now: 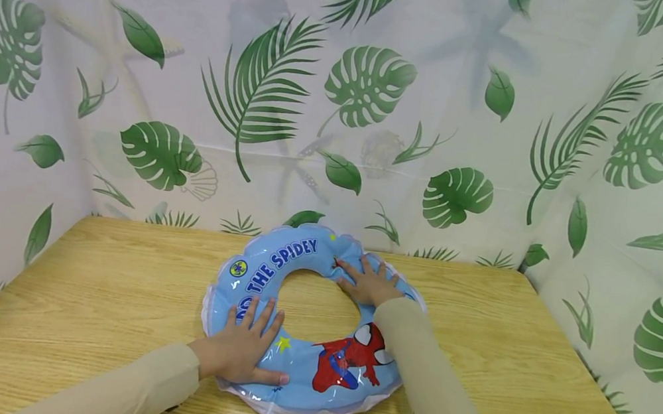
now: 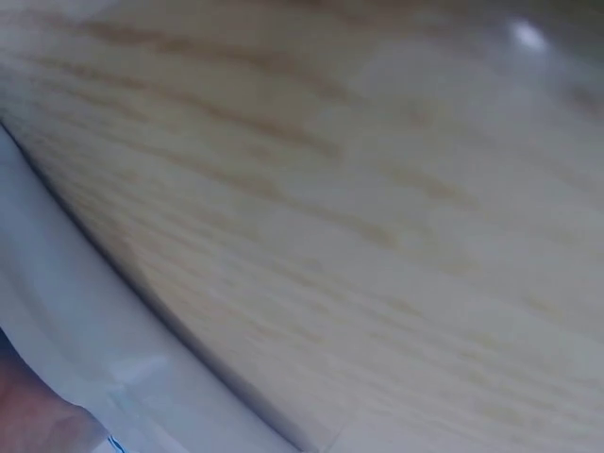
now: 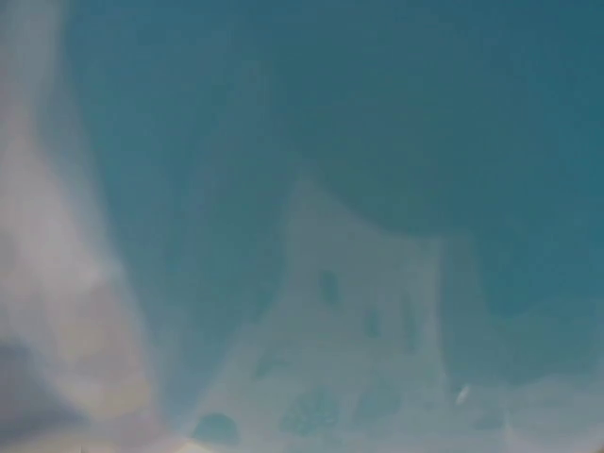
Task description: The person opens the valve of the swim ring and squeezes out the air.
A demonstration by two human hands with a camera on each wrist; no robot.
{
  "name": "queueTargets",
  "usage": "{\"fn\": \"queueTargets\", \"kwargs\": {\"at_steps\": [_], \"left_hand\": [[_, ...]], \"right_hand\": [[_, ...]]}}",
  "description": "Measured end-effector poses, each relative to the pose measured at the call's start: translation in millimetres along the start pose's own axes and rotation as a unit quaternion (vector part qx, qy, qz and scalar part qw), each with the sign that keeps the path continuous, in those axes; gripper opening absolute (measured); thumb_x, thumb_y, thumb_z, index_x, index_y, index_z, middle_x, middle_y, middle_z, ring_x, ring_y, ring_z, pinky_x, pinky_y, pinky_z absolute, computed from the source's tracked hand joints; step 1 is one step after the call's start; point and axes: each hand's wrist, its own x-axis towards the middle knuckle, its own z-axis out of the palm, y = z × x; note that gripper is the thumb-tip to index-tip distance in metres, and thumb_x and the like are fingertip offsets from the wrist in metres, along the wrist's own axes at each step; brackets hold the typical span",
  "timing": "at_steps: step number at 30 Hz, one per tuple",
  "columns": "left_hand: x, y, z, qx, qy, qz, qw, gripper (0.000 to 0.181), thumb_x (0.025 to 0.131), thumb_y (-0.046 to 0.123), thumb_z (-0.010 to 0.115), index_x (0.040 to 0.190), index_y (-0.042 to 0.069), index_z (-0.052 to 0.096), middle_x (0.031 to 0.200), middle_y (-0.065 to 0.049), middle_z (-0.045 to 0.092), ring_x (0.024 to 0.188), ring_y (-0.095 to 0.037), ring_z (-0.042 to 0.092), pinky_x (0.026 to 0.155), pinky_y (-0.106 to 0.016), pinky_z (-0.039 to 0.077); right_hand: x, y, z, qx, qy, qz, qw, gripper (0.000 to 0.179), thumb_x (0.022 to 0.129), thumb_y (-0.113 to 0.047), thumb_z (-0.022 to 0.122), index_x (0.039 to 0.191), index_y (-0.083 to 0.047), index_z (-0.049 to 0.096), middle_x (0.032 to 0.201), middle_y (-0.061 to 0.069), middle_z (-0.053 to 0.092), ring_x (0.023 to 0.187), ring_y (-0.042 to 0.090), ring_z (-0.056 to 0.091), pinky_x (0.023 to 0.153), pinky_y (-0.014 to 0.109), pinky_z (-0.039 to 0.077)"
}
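A light blue inflated swim ring (image 1: pixel 304 391) lies on the wooden table, with blue lettering along its upper left and a red and blue cartoon figure at its lower right. My left hand (image 1: pixel 243 345) rests on the ring's lower left side, its fingers spread and straight. On the upper right side lies my right hand (image 1: pixel 367 284), palm down with the fingers apart. In the left wrist view, the ring's pale edge (image 2: pixel 113 311) runs along the lower left, with a bit of the hand at the corner. The ring's blue surface (image 3: pixel 377 123) fills the blurred right wrist view.
The wooden table (image 1: pixel 120 280) reaches back to a white curtain (image 1: pixel 303 4) printed with green leaves. The curtain also closes off the left and right sides.
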Motion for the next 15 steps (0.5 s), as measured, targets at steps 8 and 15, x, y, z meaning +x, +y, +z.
{"fn": "queueTargets", "kwargs": {"at_steps": [8,15], "left_hand": [[1.2,-1.6,-1.0,0.0,-0.006,-0.002,1.0,0.106,0.073,0.082,0.033,0.148,0.01,0.009,0.154,-0.018,-0.002,0.137,-0.047,-0.005,0.1,-0.071,0.008],[-0.7,-0.3,-5.5,-0.001,-0.002,-0.002,1.0,0.106,0.073,0.082,0.035,0.147,0.01,0.012,0.154,-0.018,0.002,0.137,-0.047,-0.002,0.1,-0.071,0.011]], "right_hand": [[2.6,1.1,3.6,0.014,0.002,-0.001,0.9999,0.056,0.094,-0.056,0.027,0.145,-0.038,0.014,0.155,0.013,0.002,0.136,0.049,-0.004,0.101,0.071,0.004],[2.3,1.0,3.4,0.014,0.004,-0.003,0.9999,0.056,0.094,-0.056,0.027,0.145,-0.038,0.014,0.155,0.013,0.002,0.137,0.049,-0.005,0.102,0.07,0.004]]}}
